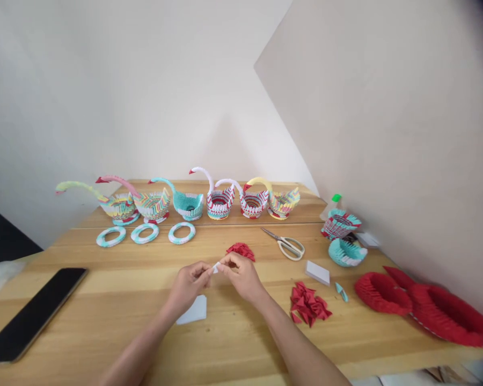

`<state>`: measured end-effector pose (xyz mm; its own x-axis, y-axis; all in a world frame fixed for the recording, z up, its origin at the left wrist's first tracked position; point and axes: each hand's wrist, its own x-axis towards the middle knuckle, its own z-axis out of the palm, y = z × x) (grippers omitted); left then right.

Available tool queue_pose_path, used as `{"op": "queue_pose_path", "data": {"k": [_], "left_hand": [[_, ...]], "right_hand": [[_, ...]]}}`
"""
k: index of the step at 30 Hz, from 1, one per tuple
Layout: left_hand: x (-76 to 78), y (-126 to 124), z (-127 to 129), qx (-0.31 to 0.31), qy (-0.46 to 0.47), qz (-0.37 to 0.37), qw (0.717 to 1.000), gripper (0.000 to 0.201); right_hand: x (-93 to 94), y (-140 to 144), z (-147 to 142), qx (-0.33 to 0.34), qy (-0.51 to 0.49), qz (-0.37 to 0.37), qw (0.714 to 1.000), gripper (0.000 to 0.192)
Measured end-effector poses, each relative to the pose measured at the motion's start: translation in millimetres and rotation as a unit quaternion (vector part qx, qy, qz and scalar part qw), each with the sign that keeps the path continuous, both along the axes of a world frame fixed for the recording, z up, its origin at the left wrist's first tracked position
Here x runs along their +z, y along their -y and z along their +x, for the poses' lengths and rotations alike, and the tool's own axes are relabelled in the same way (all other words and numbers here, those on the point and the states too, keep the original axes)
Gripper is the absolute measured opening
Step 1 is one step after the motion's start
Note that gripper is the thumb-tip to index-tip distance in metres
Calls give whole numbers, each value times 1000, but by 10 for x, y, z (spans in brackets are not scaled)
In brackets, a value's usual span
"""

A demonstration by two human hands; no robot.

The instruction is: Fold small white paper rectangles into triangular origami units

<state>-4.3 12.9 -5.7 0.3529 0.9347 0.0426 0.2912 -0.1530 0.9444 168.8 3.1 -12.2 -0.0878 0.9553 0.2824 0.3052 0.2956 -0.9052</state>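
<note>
I see my left hand [189, 283] and right hand [241, 274] meeting over the bench [116, 300], both grips pinched together on a small white paper piece [216, 267] held just above it. A white sheet [194, 311] lies below; folded red pieces [308, 304] and scissors [286, 245] sit to the right.

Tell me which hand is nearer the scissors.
Right. The right hand sits just left of the scissors; the left hand lies farther left, beyond it.
</note>
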Motion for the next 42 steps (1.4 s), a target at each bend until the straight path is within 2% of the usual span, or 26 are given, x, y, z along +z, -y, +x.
{"op": "queue_pose_path", "data": {"k": [6,13,28,42], "left_hand": [[-27,8,0,-5,-2,2,1000,31],[77,36,8,-7,20,-28,999,29],[156,66,8,-17,50,-7,999,20],[106,58,17,-14,29,-7,999,22]], "right_hand": [[-44,-16,2,22,-22,-56,998,13],[-40,-48,28,-26,10,-51,998,18],[-1,-23,8,14,-56,-77,995,27],[-24,-9,-7,26,-49,-66,996,24]]}}
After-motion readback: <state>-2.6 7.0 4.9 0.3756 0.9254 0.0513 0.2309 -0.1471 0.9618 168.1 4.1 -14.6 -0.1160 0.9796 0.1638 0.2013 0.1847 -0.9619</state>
